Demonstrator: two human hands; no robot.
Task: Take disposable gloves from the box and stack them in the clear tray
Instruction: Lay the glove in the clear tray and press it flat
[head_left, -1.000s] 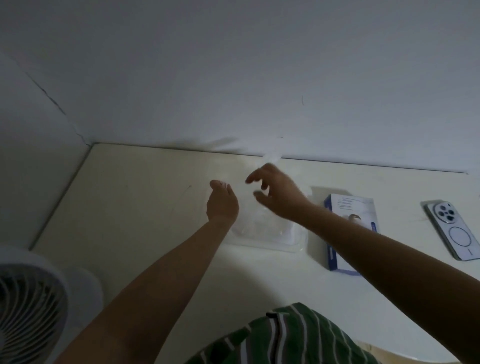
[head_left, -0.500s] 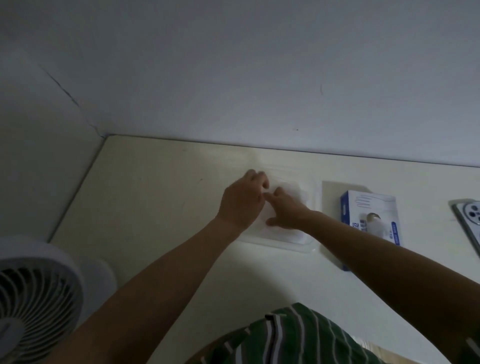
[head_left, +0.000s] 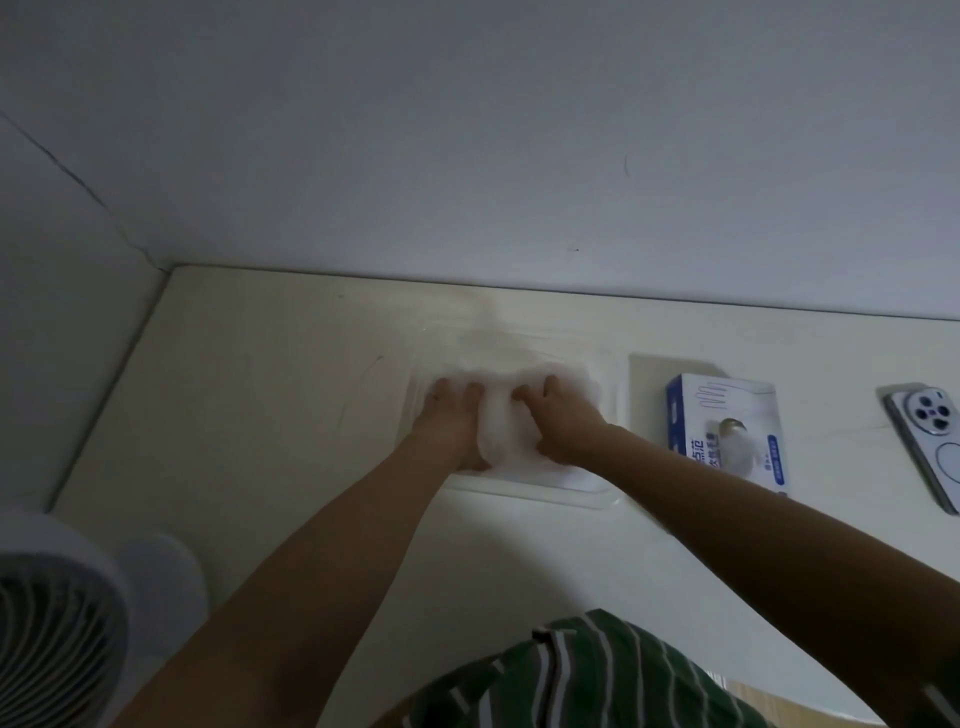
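Note:
A clear tray lies on the cream table, near the wall. Thin whitish disposable gloves lie inside it in a loose stack. My left hand presses flat on the left part of the stack with straight fingers. My right hand presses on the right part, fingers spread forward. The glove box, white and blue, lies to the right of the tray, with a glove bulging from its oval opening.
A phone lies face down at the far right of the table. A white fan stands at the lower left beside the table edge. The wall runs close behind the tray. My green striped clothing shows at the bottom.
A second ago both hands were raised above the tray with a glove. They came down onto the stack and now press it flat, slightly further apart than half a second ago.

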